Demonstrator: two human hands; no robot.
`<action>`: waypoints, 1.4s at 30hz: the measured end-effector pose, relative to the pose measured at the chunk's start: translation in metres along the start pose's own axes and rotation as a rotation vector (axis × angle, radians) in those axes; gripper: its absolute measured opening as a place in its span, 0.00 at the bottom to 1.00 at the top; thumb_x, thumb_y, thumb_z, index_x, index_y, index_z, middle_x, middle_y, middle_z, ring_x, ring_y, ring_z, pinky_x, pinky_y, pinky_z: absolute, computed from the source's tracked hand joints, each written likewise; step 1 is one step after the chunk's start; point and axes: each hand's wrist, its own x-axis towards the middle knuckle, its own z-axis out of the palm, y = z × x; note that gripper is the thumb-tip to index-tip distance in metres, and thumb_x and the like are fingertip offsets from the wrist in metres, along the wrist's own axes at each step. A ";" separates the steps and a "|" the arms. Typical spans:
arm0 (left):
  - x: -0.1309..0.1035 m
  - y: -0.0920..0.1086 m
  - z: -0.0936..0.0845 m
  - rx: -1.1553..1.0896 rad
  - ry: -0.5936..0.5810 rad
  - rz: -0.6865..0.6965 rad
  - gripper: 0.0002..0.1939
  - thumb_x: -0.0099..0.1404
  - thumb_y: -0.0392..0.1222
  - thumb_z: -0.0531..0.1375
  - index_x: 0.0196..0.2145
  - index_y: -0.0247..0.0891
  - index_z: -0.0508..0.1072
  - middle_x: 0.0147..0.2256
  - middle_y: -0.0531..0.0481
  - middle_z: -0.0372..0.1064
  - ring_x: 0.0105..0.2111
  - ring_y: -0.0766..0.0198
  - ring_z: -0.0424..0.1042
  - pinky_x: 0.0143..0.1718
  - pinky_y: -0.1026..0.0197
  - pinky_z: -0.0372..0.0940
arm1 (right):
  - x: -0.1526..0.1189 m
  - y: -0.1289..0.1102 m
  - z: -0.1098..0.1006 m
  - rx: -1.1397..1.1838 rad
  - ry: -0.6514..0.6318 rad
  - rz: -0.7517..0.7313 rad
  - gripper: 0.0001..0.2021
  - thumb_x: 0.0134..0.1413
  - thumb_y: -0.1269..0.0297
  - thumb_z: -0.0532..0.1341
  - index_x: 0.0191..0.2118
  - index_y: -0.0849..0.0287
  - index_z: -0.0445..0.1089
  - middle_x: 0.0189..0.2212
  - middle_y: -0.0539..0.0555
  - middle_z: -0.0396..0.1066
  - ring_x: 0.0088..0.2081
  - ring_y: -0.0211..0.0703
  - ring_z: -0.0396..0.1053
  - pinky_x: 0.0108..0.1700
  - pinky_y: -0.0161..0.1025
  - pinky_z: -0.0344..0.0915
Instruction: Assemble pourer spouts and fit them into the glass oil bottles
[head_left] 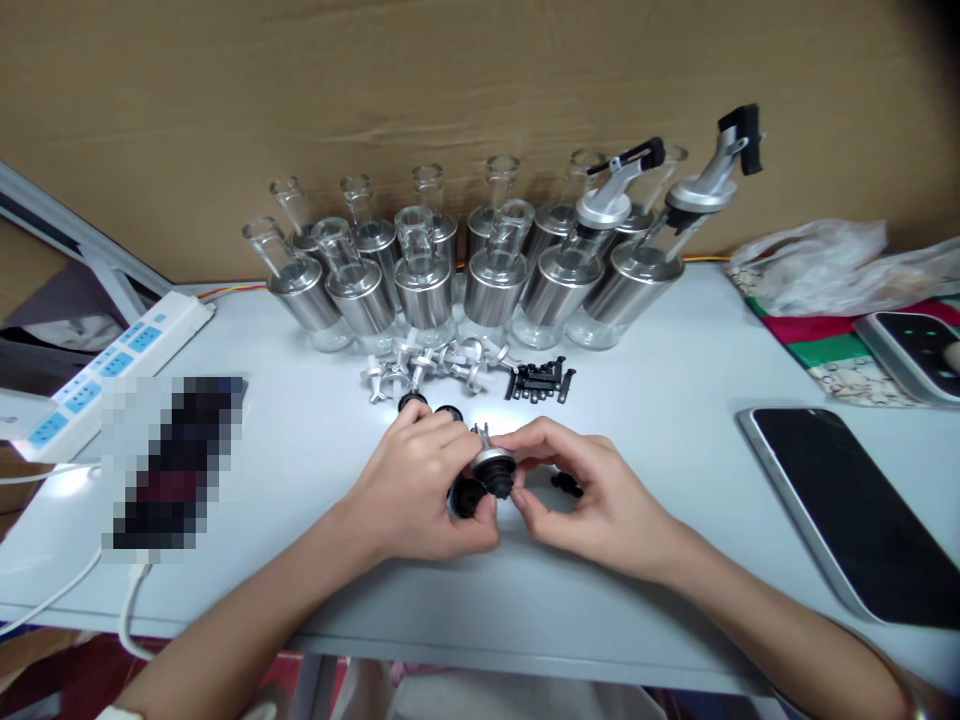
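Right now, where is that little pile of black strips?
In the head view, the pile of black strips lies right of centre on the table, just right of the silver spouts, in front of the bottles and beyond the right hand.

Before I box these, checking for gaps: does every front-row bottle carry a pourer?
No, only the rightmost two have pourers; the leftmost bottle stands open.

The held pourer (493,468) is silver and black, the levers (538,380) black, the table (645,390) grey.

Head-worn view, close above table (645,410), facing forward and down, cardboard (450,80) beyond.
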 end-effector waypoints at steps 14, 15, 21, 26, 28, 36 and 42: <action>0.000 0.003 0.003 -0.098 0.101 0.044 0.06 0.47 0.39 0.51 0.18 0.37 0.55 0.15 0.59 0.53 0.19 0.70 0.49 0.29 0.59 0.47 | 0.000 0.000 0.004 -0.072 0.063 -0.111 0.10 0.41 0.74 0.57 0.35 0.60 0.68 0.23 0.48 0.70 0.21 0.32 0.65 0.24 0.28 0.66; 0.000 0.003 0.003 -0.109 0.103 0.046 0.06 0.47 0.39 0.51 0.18 0.37 0.55 0.15 0.60 0.53 0.19 0.70 0.49 0.29 0.58 0.47 | 0.000 0.000 0.004 -0.073 0.071 -0.117 0.10 0.41 0.74 0.57 0.34 0.60 0.68 0.23 0.47 0.70 0.21 0.31 0.65 0.24 0.27 0.66; 0.000 0.003 0.002 -0.128 0.124 0.053 0.08 0.49 0.39 0.52 0.17 0.36 0.55 0.15 0.60 0.55 0.18 0.71 0.50 0.30 0.58 0.47 | -0.001 0.002 0.005 -0.085 0.116 -0.157 0.09 0.41 0.74 0.58 0.33 0.60 0.67 0.22 0.47 0.70 0.21 0.31 0.66 0.24 0.26 0.66; 0.001 0.004 0.001 -0.123 0.119 0.057 0.08 0.49 0.39 0.52 0.17 0.36 0.55 0.15 0.60 0.54 0.18 0.72 0.50 0.30 0.58 0.47 | -0.001 0.002 0.006 -0.082 0.131 -0.184 0.09 0.40 0.75 0.57 0.32 0.59 0.67 0.22 0.46 0.70 0.21 0.31 0.67 0.24 0.25 0.65; 0.001 0.004 0.001 -0.108 0.118 0.062 0.08 0.49 0.39 0.52 0.17 0.36 0.56 0.15 0.60 0.55 0.18 0.72 0.51 0.31 0.58 0.47 | -0.001 0.000 0.007 -0.081 0.136 -0.180 0.10 0.39 0.75 0.57 0.32 0.58 0.67 0.22 0.46 0.70 0.21 0.31 0.67 0.24 0.25 0.66; 0.000 0.000 0.004 0.063 0.244 0.135 0.06 0.55 0.40 0.52 0.23 0.37 0.62 0.17 0.57 0.59 0.19 0.68 0.57 0.31 0.57 0.51 | -0.003 0.004 0.008 0.065 0.141 -0.052 0.13 0.44 0.75 0.60 0.38 0.55 0.65 0.29 0.48 0.73 0.29 0.35 0.72 0.33 0.30 0.69; 0.001 -0.006 0.000 0.121 0.306 0.248 0.08 0.65 0.43 0.53 0.36 0.35 0.63 0.30 0.48 0.73 0.29 0.62 0.70 0.34 0.57 0.58 | -0.003 0.008 0.003 0.133 0.201 -0.064 0.13 0.49 0.75 0.59 0.41 0.52 0.62 0.39 0.51 0.72 0.43 0.40 0.71 0.44 0.37 0.66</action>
